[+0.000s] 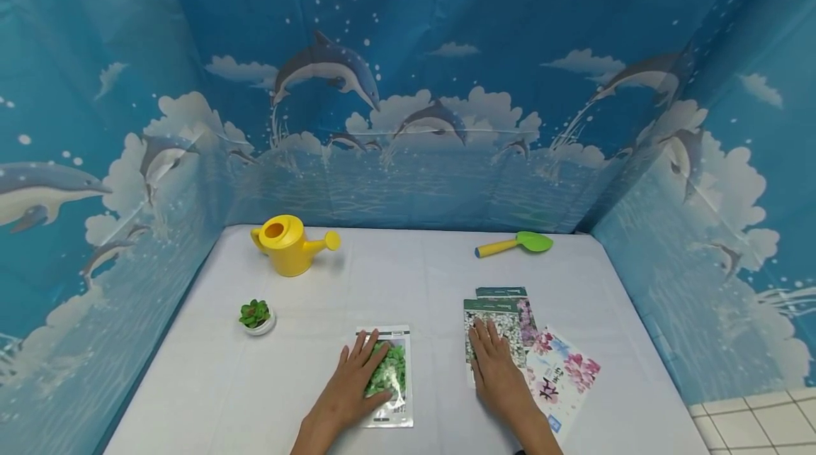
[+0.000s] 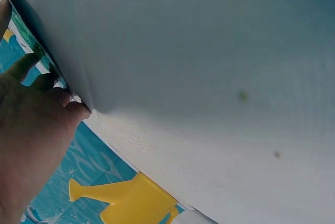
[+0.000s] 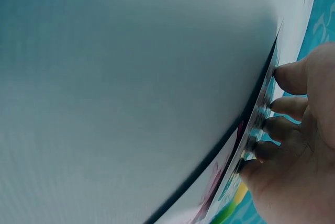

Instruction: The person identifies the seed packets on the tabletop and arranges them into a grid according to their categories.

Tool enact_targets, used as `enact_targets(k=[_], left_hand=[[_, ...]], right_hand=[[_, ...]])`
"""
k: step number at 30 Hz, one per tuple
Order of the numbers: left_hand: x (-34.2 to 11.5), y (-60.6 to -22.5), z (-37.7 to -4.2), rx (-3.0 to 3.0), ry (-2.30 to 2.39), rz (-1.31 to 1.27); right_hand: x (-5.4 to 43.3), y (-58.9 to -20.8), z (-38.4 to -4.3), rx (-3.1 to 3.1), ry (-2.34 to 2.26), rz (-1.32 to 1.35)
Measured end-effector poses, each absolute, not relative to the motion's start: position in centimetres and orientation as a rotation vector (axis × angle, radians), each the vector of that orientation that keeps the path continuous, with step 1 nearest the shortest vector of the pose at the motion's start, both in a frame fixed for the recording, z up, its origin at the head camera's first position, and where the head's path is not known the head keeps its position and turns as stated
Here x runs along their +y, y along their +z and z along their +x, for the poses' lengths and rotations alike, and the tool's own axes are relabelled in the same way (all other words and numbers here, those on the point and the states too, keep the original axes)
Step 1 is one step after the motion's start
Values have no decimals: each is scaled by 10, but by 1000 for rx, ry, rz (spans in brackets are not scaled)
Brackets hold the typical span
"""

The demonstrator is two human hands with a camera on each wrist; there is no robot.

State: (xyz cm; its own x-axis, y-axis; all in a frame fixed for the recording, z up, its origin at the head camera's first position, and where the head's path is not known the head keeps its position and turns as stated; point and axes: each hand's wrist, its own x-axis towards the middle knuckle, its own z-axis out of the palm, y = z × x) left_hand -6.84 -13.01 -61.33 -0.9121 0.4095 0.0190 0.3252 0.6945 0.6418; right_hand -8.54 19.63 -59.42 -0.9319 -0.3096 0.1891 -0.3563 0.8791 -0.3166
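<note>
Green packet (image 1: 397,373) lower center and white-flower packet (image 1: 508,326) lower right of center look light, bendy, kinda slick, so I'd pinch an edge, with left hand (image 1: 353,385) and right hand (image 1: 500,373) resting spread-fingered on one each, atop the bench (image 1: 255,388).

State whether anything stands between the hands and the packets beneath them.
Nothing visible does: the left hand rests directly on the leafy packet, the right hand on the white-flowered packet.
</note>
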Motion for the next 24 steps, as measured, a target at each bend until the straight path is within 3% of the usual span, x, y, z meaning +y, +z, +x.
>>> enact_targets(k=[24], left_hand=[[-131,-614,-68,2792,1039,646]], right_hand=[[180,-592,-79,-2943,461,601]])
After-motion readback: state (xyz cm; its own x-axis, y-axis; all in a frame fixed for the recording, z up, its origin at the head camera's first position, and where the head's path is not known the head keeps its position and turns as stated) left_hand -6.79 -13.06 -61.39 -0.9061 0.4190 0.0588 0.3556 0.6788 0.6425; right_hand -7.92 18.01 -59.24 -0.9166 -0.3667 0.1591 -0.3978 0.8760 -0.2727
